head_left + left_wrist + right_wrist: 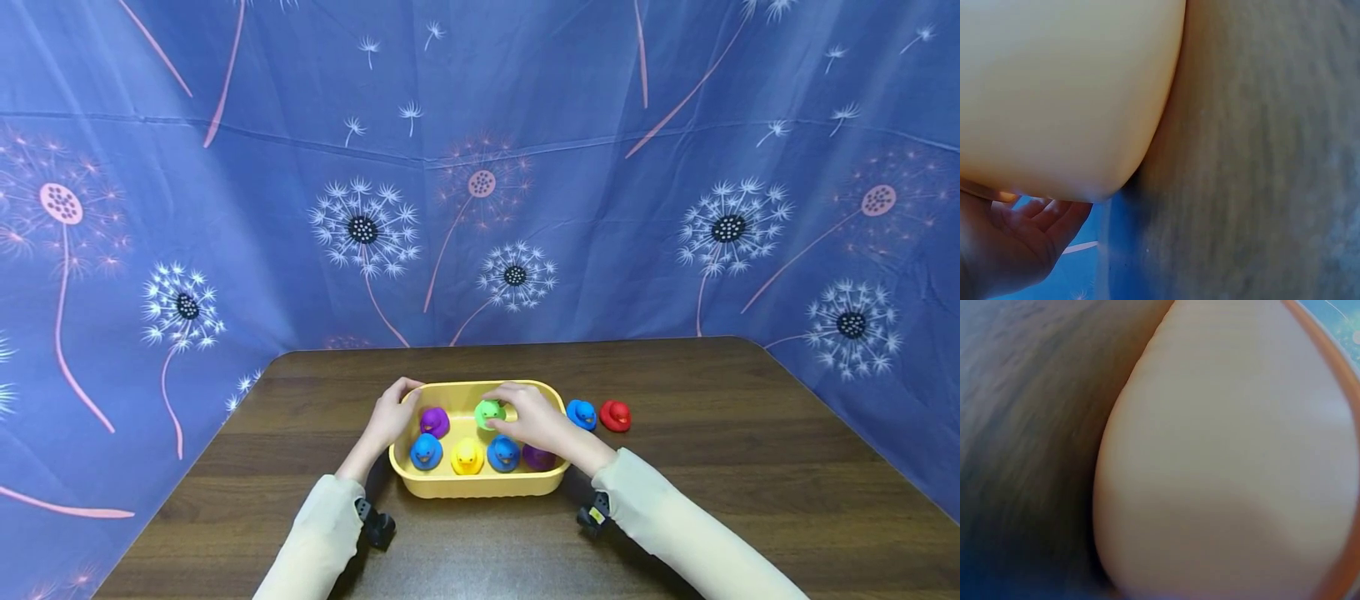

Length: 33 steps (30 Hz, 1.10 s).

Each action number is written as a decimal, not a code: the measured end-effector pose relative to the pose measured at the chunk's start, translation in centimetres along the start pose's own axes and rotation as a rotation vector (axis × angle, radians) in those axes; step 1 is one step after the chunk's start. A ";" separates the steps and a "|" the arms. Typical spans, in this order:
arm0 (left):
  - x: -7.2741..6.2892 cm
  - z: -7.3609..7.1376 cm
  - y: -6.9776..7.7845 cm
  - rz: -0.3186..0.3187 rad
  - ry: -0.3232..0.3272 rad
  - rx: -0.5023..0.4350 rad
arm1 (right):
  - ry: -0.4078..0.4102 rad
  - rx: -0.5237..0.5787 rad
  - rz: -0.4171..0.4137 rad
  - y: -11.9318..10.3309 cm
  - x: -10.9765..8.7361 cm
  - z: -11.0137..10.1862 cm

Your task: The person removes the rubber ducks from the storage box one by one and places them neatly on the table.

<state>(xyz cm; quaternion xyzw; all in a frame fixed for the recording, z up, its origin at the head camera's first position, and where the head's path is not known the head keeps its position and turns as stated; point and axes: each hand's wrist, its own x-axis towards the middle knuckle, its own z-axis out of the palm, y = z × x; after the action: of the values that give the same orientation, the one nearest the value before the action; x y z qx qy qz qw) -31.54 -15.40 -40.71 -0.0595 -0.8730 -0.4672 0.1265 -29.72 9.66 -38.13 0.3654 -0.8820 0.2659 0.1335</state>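
Note:
A yellow plastic tub (487,486) stands on the table with several rubber ducks in it. My left hand (392,414) grips the tub's left end at the rim; in the left wrist view its fingers (1066,222) lie against the outer wall. Reaching over the right rim, my right hand (528,417) pinches a green rubber duck (487,412) between thumb and fingers, inside the tub. Around it sit a purple duck (435,422), a blue duck (426,452), a yellow duck (467,457), another blue duck (503,453) and a partly shaded purple duck (537,457).
To the right of the tub, a blue duck (582,415) and a red duck (616,416) stand on the brown wooden table (720,467). A blue cloth with dandelions (480,100) hangs behind the table. The tub's outer wall (1222,444) fills most of the right wrist view.

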 end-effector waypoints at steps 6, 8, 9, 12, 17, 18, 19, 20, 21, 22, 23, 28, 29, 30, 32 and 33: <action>0.0 0.0 -0.1 -0.002 0.003 -0.003 | 0.004 -0.029 -0.022 0.3 -0.5 -0.7; -0.1 0.0 -0.1 -0.007 0.005 -0.008 | 0.016 -0.035 -0.023 0.5 -0.7 -1.0; 0.0 0.0 -0.1 -0.008 0.004 -0.011 | 0.022 -0.028 -0.027 0.5 -0.8 -1.1; 0.0 0.0 -0.2 -0.002 0.004 -0.011 | 0.043 0.000 -0.048 0.6 -1.0 -1.5; 0.1 -0.1 -0.1 0.004 -0.003 -0.011 | 0.058 0.025 -0.072 0.9 -1.2 -2.1; 0.1 -0.1 -0.1 0.001 -0.005 -0.011 | 0.059 0.020 -0.074 0.9 -1.3 -2.2; 0.1 -0.1 -0.1 -0.001 -0.009 -0.013 | 0.059 0.016 -0.073 0.9 -1.3 -2.3; 0.1 -0.1 0.0 -0.003 -0.012 -0.012 | 0.058 0.016 -0.072 1.0 -1.3 -2.4; 0.1 -0.2 0.0 -0.006 -0.014 -0.012 | 0.057 0.012 -0.071 1.0 -1.4 -2.5; 0.1 -0.2 0.0 -0.008 -0.016 -0.010 | 0.057 0.010 -0.069 1.0 -1.4 -2.6; 0.1 -0.2 0.0 -0.012 -0.017 -0.011 | 0.059 0.006 -0.073 1.0 -1.5 -2.6; 0.1 -0.2 0.0 -0.012 -0.019 -0.004 | 0.081 0.011 -0.080 1.0 -1.8 -3.1; 0.2 -0.2 0.0 -0.010 -0.019 -0.003 | 0.085 0.013 -0.080 1.0 -1.8 -3.2; 0.2 -0.2 0.0 -0.007 -0.016 -0.002 | 0.089 0.018 -0.079 1.1 -1.9 -3.4; 0.2 -0.2 -0.1 -0.004 -0.013 -0.001 | 0.091 0.018 -0.071 1.2 -2.0 -3.7; 0.2 -0.2 -0.1 -0.001 -0.012 0.000 | 0.093 0.015 -0.070 1.2 -2.1 -3.8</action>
<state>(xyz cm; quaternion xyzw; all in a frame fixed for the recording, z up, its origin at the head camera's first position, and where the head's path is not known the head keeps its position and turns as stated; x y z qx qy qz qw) -31.73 -15.63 -40.67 -0.0617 -0.8738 -0.4670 0.1208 -29.00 13.71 -36.33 0.3841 -0.8597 0.2842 0.1808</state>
